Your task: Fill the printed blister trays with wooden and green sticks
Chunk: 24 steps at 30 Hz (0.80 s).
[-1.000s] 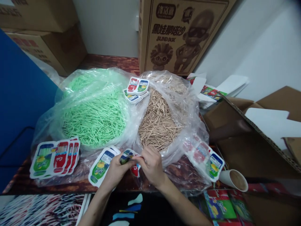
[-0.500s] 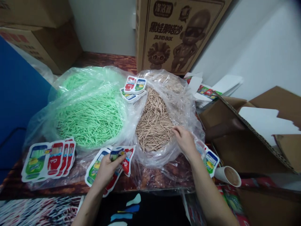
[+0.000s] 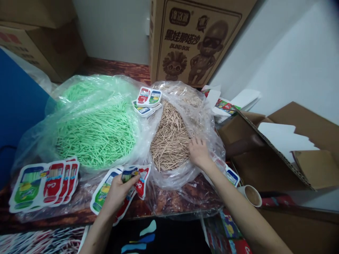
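My left hand [image 3: 118, 189] is closed around a small printed packet [image 3: 140, 178] with blue and red panels, held above more packets [image 3: 102, 192] at the table's front edge. My right hand [image 3: 198, 152] lies in the clear bag of tan wooden sticks [image 3: 169, 139], fingers spread over the pile at its right side. To the left sits a bag of green sticks [image 3: 96, 132].
A stack of packets [image 3: 43, 183] lies at the front left, another stack [image 3: 147, 100] rests between the two bags, more packets [image 3: 230, 174] lie at the right. A paper cup [image 3: 250, 195] lies on its side. Open cardboard boxes [image 3: 278, 155] stand right, a printed carton [image 3: 196, 38] behind.
My right hand left the packet, reached right into the tan-stick bag and now spreads over the sticks. My left hand keeps the packet. The view drifted slightly.
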Tool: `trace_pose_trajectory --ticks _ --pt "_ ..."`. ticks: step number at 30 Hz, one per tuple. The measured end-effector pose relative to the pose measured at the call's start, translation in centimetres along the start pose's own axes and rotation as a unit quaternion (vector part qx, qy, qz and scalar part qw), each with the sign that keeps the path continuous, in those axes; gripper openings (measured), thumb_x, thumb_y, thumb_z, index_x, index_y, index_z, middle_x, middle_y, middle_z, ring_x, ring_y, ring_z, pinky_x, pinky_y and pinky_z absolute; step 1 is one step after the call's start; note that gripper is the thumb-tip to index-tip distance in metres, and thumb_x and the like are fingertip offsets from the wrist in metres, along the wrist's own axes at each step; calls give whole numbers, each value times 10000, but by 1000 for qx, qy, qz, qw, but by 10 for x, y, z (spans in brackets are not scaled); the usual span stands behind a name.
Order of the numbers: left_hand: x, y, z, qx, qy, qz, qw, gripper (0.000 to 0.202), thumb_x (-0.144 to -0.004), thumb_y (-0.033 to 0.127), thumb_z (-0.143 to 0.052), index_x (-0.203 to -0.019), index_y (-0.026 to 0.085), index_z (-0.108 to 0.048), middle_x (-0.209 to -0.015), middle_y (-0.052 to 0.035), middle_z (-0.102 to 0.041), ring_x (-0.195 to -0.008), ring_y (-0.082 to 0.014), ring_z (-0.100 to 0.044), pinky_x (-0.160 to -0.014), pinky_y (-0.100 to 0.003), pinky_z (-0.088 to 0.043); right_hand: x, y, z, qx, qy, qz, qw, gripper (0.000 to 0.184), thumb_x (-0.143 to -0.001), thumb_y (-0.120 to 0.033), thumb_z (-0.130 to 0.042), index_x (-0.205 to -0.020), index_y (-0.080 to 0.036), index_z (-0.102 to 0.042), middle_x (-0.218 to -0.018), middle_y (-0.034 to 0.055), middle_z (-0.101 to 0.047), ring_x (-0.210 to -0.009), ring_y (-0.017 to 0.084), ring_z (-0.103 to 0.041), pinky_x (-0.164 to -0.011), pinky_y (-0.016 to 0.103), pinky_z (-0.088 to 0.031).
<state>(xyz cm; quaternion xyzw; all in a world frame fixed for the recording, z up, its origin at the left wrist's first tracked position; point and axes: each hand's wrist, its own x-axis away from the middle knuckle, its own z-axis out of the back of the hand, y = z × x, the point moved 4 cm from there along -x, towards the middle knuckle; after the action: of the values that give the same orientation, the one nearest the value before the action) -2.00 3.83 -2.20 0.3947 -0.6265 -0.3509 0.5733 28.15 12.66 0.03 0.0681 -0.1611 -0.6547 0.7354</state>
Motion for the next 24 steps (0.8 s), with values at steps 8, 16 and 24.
trace_pose_trajectory --ticks 8,16,24 --pt "1 -2 6 2 13 -12 1000 225 -643 341 -762 -711 136 -698 -681 -25 -706 -623 -171 -619 -641 -270 -483 8 -9 -1 25 33 27 999 271 -837 -100 -409 -990 -69 -631 -1060 212 -605 -1030 332 -482 -880 447 -297" --pt "7 3 4 3 -1 -18 1000 192 -655 319 -746 -656 143 -672 -624 4 -658 -579 -138 -556 -604 -247 -446 7 -8 -2 -46 42 23 998 256 -856 -85 -374 -960 -71 -608 -1000 205 -619 -962 317 -504 -829 423 -304" --pt "12 0 -13 -4 -57 -1 998 244 -632 355 -749 -600 150 -620 -543 32 -590 -519 -116 -494 -544 -227 -395 -6 -2 3 -451 56 -16 891 162 -806 -107 -393 -823 -175 -539 -817 70 -599 -830 220 -521 -818 352 -370"
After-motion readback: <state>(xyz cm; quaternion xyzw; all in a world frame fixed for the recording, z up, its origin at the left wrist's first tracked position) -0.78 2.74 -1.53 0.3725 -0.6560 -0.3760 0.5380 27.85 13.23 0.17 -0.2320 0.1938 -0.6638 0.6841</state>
